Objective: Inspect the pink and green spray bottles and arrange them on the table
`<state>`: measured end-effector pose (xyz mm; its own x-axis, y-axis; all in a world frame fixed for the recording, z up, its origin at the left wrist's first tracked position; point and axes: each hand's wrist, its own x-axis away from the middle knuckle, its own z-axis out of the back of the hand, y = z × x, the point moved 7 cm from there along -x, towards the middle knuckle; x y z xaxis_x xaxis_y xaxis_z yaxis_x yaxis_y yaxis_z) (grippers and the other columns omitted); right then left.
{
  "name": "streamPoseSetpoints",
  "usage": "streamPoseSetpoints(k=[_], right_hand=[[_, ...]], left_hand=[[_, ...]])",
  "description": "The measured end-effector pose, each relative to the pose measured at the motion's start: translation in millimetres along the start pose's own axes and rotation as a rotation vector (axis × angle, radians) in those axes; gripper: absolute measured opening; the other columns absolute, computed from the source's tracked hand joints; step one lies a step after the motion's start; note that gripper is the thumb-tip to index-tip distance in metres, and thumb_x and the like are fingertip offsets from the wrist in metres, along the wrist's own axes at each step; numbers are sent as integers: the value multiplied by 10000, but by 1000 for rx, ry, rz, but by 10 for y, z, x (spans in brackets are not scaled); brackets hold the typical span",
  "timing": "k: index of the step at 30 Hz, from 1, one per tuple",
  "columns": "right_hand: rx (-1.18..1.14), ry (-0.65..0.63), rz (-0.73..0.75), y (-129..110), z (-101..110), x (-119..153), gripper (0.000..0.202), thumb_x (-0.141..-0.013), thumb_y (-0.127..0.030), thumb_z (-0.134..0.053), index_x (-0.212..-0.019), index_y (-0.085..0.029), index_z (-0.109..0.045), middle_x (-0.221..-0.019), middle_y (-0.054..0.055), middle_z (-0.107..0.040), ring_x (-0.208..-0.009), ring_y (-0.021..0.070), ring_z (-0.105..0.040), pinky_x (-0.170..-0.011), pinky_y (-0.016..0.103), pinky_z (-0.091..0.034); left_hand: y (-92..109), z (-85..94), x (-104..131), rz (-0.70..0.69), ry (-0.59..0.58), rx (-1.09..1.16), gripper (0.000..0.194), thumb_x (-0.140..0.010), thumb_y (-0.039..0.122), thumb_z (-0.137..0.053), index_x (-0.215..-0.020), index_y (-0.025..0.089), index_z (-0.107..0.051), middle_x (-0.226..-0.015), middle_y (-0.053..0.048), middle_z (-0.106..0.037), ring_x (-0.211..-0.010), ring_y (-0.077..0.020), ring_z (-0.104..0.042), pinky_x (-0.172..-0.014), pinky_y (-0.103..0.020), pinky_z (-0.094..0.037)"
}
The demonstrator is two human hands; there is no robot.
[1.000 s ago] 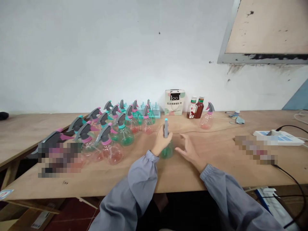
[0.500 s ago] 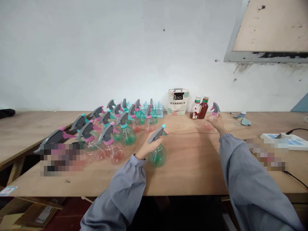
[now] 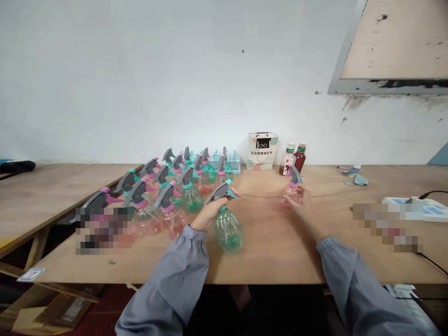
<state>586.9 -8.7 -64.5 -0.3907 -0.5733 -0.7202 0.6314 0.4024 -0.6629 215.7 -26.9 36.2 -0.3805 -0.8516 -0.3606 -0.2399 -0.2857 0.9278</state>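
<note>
My left hand (image 3: 212,211) is wrapped round the neck of a green spray bottle (image 3: 229,233) with a grey and teal trigger head; the bottle tilts a little. In my right hand (image 3: 303,205) is a pink spray bottle (image 3: 289,193) with a grey and pink head, gripped at its round body, near the sauce bottles. To the left of my left hand stand several more round spray bottles in rows, some pink, like the near one (image 3: 174,219), and some green, like the one behind it (image 3: 193,198).
A paper bag (image 3: 262,151) and two red-brown sauce bottles (image 3: 299,158) stand at the wall, beside a pale blue rack (image 3: 235,163). A white power strip (image 3: 434,210) with a cable lies right. Blurred patches cover items at both sides of the wooden table (image 3: 273,261).
My right hand has moved left and nearer with the pink bottle. The green bottle in my left hand has tilted, its base swinging towards me. The whole view has shifted slightly.
</note>
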Motion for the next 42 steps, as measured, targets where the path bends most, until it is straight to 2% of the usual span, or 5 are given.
streamPoseSetpoints(k=[11, 17, 24, 29, 42], right_hand=[[-137, -159, -20, -748, -230, 870, 690, -752, -565, -768, -1298, -243, -494, -1192, 110, -549, -1150, 303, -600, -1018, 559, -513], [-148, -170, -14, -789, -226, 902, 683, -759, -557, -764, -1302, -248, -489, -1174, 101, -542, -1153, 299, -593, -1032, 564, -505], [-123, -161, 12, -803, -223, 907, 691, -761, -553, -765, -1313, -240, -491, -1181, 111, -545, -1151, 310, -589, -1018, 582, -510], [-125, -165, 6, -788, -226, 916, 695, -769, -572, -750, -1319, -242, -484, -1197, 107, -531, -1163, 303, -582, -1032, 574, -505], [-105, -163, 22, -817, -223, 906, 727, -774, -588, -733, -1359, -239, -480, -1244, 123, -547, -1206, 306, -570, -1060, 557, -484]], left_hand=[[-129, 65, -4, 139, 60, 96, 66, -511, 235, -515, -567, 212, -542, -617, -25, -595, -811, -215, -657, -814, -342, -530], [-89, 17, 24, 120, -39, 65, 150, -539, 213, -555, -667, 202, -631, -768, -46, -696, -901, -230, -670, -915, -358, -518], [-136, 41, 38, 138, 115, 72, 78, -499, 224, -509, -550, 202, -564, -658, -48, -662, -775, -210, -652, -806, -342, -521], [-64, -132, 86, 99, 10, 53, 160, -561, 214, -549, -684, 202, -651, -766, -40, -704, -835, -202, -647, -875, -339, -512], [59, -141, 238, 102, 19, 63, 231, -542, 211, -550, -739, 196, -670, -782, -32, -706, -890, -224, -671, -902, -353, -517]])
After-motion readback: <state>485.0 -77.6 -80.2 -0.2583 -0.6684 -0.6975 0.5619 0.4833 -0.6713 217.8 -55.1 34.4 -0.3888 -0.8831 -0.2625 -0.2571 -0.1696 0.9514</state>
